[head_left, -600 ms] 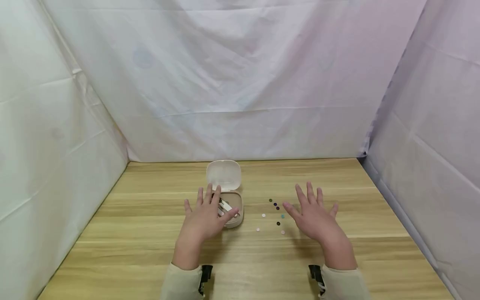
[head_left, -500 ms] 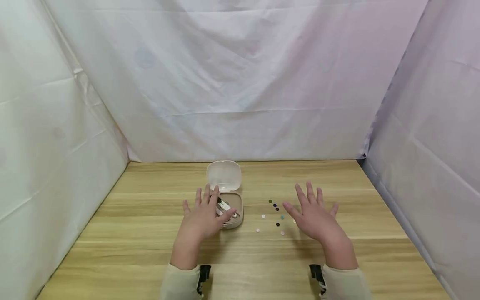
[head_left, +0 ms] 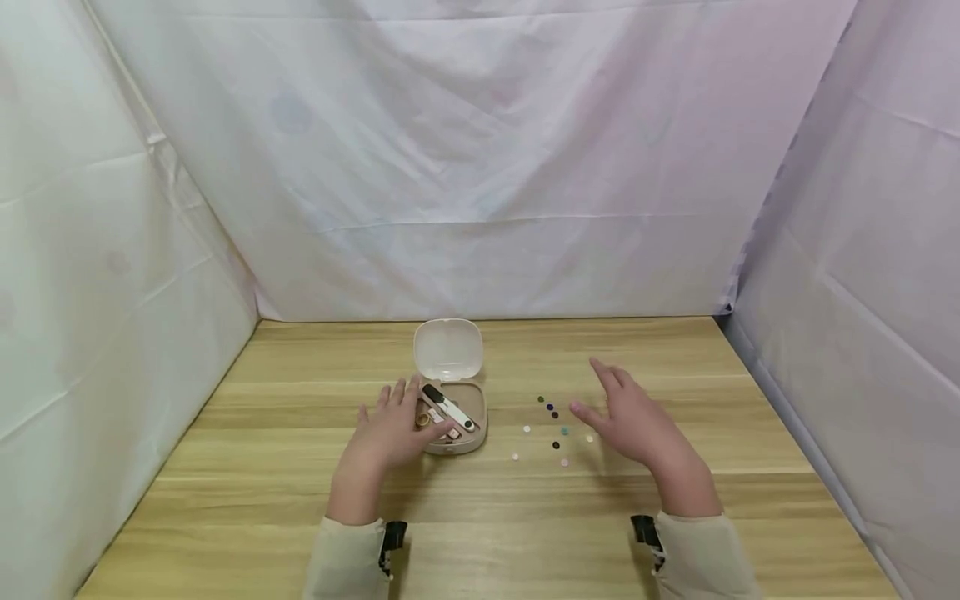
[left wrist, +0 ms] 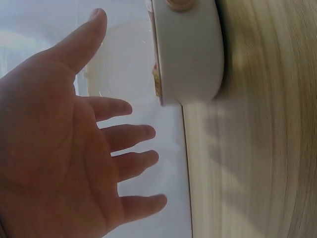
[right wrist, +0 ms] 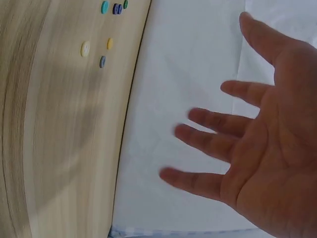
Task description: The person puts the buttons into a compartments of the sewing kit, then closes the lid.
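Loosely spread and empty above a pale wood-grain worktop point(head_left: 487, 517), the left hand point(head_left: 382, 437) hung near an open, rounded beige plastic box point(head_left: 465, 446), well apart from the empty right hand point(head_left: 633, 422) beside scattered small round coloured buttons point(head_left: 565, 431), which probably called for a gentle fingertip pinch.

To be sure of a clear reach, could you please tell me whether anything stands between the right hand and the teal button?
Nothing visible does. The right hand hovers above the table, with open air between it and the teal button. A cream button lies nearby, but flat on the table.
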`<state>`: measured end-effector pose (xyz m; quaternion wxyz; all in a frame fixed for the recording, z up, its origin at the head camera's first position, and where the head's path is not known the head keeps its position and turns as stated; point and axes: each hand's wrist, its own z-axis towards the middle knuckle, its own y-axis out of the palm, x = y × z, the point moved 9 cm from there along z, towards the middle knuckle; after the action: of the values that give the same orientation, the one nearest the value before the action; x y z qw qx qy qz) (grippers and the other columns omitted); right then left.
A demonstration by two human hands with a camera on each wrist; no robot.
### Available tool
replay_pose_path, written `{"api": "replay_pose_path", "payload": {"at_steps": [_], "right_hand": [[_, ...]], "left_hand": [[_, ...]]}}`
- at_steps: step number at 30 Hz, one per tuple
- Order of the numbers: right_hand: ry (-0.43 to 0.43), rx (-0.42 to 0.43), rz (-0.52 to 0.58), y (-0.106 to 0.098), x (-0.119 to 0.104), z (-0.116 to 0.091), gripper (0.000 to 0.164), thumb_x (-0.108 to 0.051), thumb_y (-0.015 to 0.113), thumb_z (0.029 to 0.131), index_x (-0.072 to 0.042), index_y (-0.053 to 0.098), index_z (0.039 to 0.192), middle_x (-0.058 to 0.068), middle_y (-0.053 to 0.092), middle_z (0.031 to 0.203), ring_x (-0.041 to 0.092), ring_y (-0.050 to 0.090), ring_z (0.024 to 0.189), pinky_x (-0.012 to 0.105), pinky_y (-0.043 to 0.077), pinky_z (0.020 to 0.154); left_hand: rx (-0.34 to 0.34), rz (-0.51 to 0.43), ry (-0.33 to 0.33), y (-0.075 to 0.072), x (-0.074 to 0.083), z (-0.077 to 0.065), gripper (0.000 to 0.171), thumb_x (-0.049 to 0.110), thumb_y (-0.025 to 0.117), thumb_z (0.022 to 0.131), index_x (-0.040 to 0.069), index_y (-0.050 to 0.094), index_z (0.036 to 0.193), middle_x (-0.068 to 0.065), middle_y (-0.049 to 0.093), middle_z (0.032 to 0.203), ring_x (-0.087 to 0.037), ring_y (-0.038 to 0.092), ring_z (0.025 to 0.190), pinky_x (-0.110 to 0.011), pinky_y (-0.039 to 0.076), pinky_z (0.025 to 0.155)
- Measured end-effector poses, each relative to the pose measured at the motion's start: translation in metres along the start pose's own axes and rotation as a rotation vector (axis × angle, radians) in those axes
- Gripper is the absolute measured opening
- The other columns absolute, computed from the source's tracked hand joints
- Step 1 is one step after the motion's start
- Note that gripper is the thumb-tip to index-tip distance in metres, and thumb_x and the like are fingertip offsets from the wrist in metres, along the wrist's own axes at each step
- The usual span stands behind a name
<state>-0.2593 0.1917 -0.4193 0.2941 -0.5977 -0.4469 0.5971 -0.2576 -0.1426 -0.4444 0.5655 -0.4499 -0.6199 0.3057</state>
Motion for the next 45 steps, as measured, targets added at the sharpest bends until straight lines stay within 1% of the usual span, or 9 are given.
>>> {"api": "replay_pose_path", "payload": {"at_steps": [3,5,8,11,15,22,27,31,45], "right_hand": [[0.005,0.016,0.042,-0.004,0.003,0.005,0.093,-0.055,0.062,0.105,-0.002,0.02,0.169,0.037,0.051,0.149,0.05,0.063,0.126,0.065,0.053,0.103],[0.014,0.017,0.063,-0.005,0.006,0.008,0.091,-0.051,0.065,0.105,-0.001,0.023,0.168,0.031,0.06,0.135,0.039,0.07,0.106,0.054,0.059,0.091],[0.011,-0.003,0.087,-0.003,0.01,0.012,0.083,-0.044,0.068,0.104,0.0,0.031,0.164,0.02,0.066,0.114,0.024,0.064,0.081,0.04,0.055,0.073],[-0.001,-0.036,0.094,0.003,0.011,0.015,0.077,-0.039,0.069,0.104,0.002,0.036,0.16,0.012,0.065,0.101,0.018,0.057,0.071,0.033,0.049,0.065],[-0.022,-0.084,0.096,0.013,0.011,0.017,0.069,-0.034,0.07,0.104,0.003,0.042,0.156,0.008,0.067,0.095,0.017,0.058,0.071,0.032,0.049,0.065],[-0.054,-0.133,0.059,0.029,0.029,0.019,0.043,-0.019,0.074,0.101,0.004,0.06,0.135,0.008,0.068,0.094,0.016,0.058,0.074,0.031,0.051,0.066],[-0.114,-0.162,0.043,0.037,0.035,0.021,0.02,-0.013,0.076,0.097,-0.003,0.068,0.113,0.003,0.062,0.081,0.014,0.052,0.068,0.028,0.046,0.062],[-0.175,-0.196,0.015,0.044,0.034,0.022,0.01,-0.012,0.076,0.097,-0.009,0.069,0.103,-0.002,0.059,0.075,0.011,0.049,0.065,0.026,0.042,0.06],[-0.186,-0.216,-0.067,0.059,0.031,0.025,0.012,-0.016,0.077,0.098,-0.012,0.068,0.092,-0.004,0.061,0.077,0.009,0.051,0.068,0.025,0.044,0.062]], "left_hand": [[-0.028,-0.022,0.037,0.005,-0.002,0.007,0.104,0.065,0.065,0.098,0.005,0.021,0.17,-0.027,0.026,0.174,-0.052,0.018,0.163,-0.081,0.016,0.124],[-0.047,-0.046,0.058,0.008,-0.003,0.011,0.105,0.064,0.068,0.097,0.005,0.021,0.17,-0.026,0.027,0.174,-0.051,0.019,0.163,-0.08,0.017,0.124],[-0.075,-0.098,0.081,0.012,-0.004,0.015,0.11,0.061,0.075,0.093,0.005,0.019,0.17,-0.025,0.032,0.172,-0.052,0.021,0.162,-0.079,0.017,0.125],[-0.107,-0.141,0.078,0.017,-0.007,0.017,0.118,0.06,0.08,0.089,0.006,0.015,0.171,-0.025,0.032,0.172,-0.05,0.021,0.163,-0.074,0.016,0.128],[-0.125,-0.152,0.071,0.024,-0.016,0.019,0.126,0.062,0.083,0.086,0.006,0.009,0.172,-0.028,0.032,0.171,-0.049,0.025,0.162,-0.07,0.019,0.13],[-0.17,-0.201,0.069,0.036,-0.025,0.017,0.133,0.063,0.082,0.086,0.009,-0.003,0.172,-0.032,0.026,0.172,-0.05,0.037,0.156,-0.063,0.037,0.125],[-0.173,-0.188,0.057,0.037,-0.029,0.016,0.132,0.065,0.08,0.086,0.012,-0.003,0.172,-0.032,0.026,0.172,-0.053,0.042,0.152,-0.065,0.04,0.122],[-0.168,-0.184,0.054,0.035,-0.029,0.02,0.13,0.067,0.079,0.086,0.017,-0.004,0.173,-0.03,0.025,0.173,-0.054,0.045,0.148,-0.066,0.041,0.12],[-0.19,-0.2,0.041,0.036,-0.03,0.02,0.129,0.069,0.079,0.086,0.022,-0.004,0.173,-0.026,0.023,0.175,-0.055,0.043,0.15,-0.067,0.04,0.12]]}}
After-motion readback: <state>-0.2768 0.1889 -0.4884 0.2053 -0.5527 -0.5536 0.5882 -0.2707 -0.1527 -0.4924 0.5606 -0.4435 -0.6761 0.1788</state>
